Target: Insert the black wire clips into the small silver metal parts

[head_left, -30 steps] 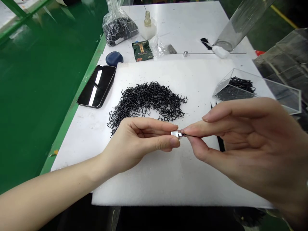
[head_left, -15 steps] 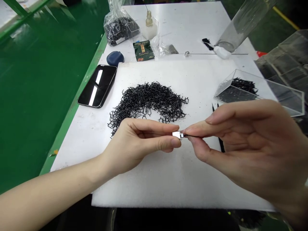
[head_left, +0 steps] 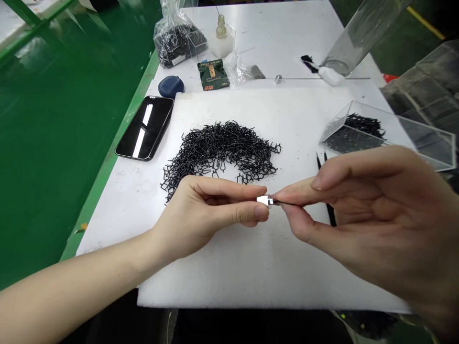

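My left hand pinches a small shiny metal piece between thumb and fingers. From the right, my right hand grips a thin dark piece with thumb and forefinger, its end meeting the metal piece. Fingertips partly cover both parts. Behind my left hand, a curved heap of small black bent clips lies on the white foam sheet. Black tweezers lie partly hidden behind my right hand.
A phone and a blue round object lie left. Farther back are a bag of black parts, a green packet and a small bottle. At right, a clear box holds black pieces; a clear cylinder leans behind.
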Demonstrator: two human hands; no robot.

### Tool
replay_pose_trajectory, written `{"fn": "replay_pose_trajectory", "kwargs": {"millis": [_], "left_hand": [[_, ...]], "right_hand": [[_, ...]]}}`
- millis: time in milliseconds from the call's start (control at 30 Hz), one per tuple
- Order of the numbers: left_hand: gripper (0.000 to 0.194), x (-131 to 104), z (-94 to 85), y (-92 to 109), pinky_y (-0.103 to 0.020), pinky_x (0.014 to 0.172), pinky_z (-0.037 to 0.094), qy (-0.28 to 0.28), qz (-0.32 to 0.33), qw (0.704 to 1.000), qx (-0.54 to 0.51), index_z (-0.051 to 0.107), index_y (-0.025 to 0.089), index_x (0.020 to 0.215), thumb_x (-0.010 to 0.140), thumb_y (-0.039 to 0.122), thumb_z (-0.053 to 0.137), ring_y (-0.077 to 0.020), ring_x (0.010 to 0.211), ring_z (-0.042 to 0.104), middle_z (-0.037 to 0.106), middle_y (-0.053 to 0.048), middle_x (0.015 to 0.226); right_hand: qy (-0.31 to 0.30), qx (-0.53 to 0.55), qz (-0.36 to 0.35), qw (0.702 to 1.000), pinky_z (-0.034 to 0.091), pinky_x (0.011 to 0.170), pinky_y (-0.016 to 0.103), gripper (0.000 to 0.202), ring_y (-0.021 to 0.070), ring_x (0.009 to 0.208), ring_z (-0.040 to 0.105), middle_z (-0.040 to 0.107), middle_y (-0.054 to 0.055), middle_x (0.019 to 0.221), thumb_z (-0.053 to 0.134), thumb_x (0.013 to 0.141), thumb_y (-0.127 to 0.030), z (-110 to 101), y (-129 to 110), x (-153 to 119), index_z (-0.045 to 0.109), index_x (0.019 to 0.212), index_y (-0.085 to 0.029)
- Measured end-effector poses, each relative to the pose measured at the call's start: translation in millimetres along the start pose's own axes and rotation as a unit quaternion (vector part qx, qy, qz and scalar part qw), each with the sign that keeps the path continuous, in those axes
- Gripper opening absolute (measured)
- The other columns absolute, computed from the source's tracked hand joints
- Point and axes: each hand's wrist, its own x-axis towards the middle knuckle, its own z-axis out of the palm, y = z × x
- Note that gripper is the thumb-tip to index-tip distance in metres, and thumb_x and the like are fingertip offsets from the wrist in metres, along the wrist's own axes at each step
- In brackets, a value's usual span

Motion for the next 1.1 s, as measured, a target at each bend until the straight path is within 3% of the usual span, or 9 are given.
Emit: {"fn": "replay_pose_trajectory", "kwargs": {"millis": [333,467,633,867,1100], "left_hand": [[0.02,1.5,1.8,1.3,-0.014,0.072,0.067,-0.009,0.013,0.999,-0.029,0.091,0.022,0.093,0.078,0.013,0.1,-0.0085,0.069,0.078,0.086,-0.001,0.077],[0.02,2.1,3.3,1.4,-0.013,0.071,0.068,-0.008,0.003,0.999,-0.043,0.091,0.021,0.092,0.077,0.011,0.099,-0.0088,0.069,0.078,0.086,-0.002,0.077],[0.021,1.1,4.6,2.4,-0.013,0.071,0.068,-0.011,-0.009,0.998,-0.062,0.091,0.021,0.09,0.076,0.009,0.1,-0.009,0.068,0.08,0.087,-0.001,0.078],[0.021,0.1,3.0,2.2,-0.012,0.07,0.068,-0.01,-0.017,0.998,-0.053,0.091,0.022,0.09,0.075,0.011,0.101,-0.0087,0.067,0.079,0.087,0.0,0.077],[0.02,-0.6,1.6,1.2,-0.012,0.071,0.067,-0.004,-0.004,1.0,-0.026,0.091,0.025,0.092,0.078,0.014,0.1,-0.0076,0.067,0.078,0.086,0.001,0.077]], "right_hand": [[-0.001,-0.011,-0.014,1.0,0.069,0.075,0.011,0.041,0.0161,0.078,0.086,0.085,-0.005,0.083,0.085,0.076,0.0,3.2,3.4,-1.7,0.064,0.1,-0.027],[-0.004,0.0,-0.01,1.0,0.07,0.076,0.013,0.04,0.0165,0.076,0.086,0.083,-0.005,0.082,0.085,0.076,-0.001,2.7,4.9,-2.6,0.065,0.098,-0.028],[-0.013,-0.012,-0.007,1.0,0.067,0.079,0.008,0.037,0.0137,0.077,0.086,0.082,-0.006,0.08,0.086,0.078,-0.004,0.8,3.1,-4.1,0.064,0.097,-0.027],[-0.006,-0.002,0.018,1.0,0.069,0.074,0.012,0.038,0.0159,0.076,0.086,0.083,-0.005,0.083,0.087,0.077,-0.004,2.6,4.1,-4.5,0.065,0.097,-0.028],[-0.008,0.054,0.001,0.999,0.07,0.081,0.014,0.041,0.0167,0.08,0.086,0.083,-0.005,0.083,0.083,0.076,0.002,3.8,6.9,-0.3,0.064,0.099,-0.026]]}}
